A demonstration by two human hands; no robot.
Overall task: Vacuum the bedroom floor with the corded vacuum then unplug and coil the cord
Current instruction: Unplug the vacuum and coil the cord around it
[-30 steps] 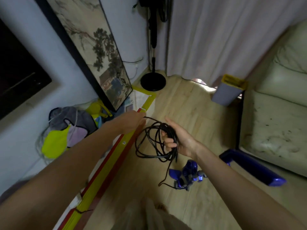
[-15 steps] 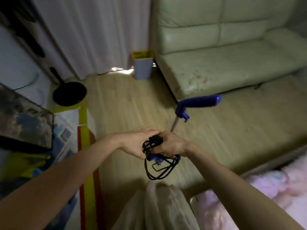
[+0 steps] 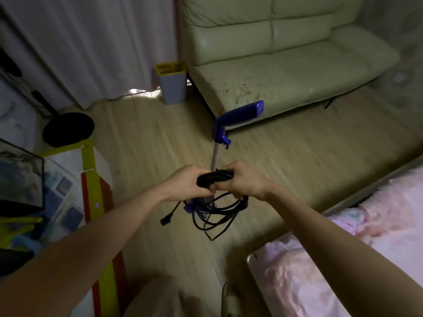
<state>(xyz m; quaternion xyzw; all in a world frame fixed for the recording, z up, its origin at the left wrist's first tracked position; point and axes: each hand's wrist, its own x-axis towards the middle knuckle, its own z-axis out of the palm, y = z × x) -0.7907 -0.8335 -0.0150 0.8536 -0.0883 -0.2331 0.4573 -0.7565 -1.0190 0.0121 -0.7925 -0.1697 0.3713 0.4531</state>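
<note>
Head view: both hands meet over the wooden floor [image 3: 146, 138] in mid-frame. The left hand [image 3: 186, 183] and right hand [image 3: 242, 180] each curl their fingers tightly around the bundled top of the black cord [image 3: 215, 177], one at each end of the bundle. The cord's loops hang below the hands, and the plug [image 3: 165, 221] dangles to the lower left. Just behind the hands stands the vacuum [image 3: 238, 113], its blue handle pointing right and its pale tube running down behind the cord. Farther back sit a cream sofa [image 3: 286, 65], a small bin [image 3: 172, 88] and a white curtain [image 3: 91, 42]. A pink bed [image 3: 343, 259] lies near right.
</note>
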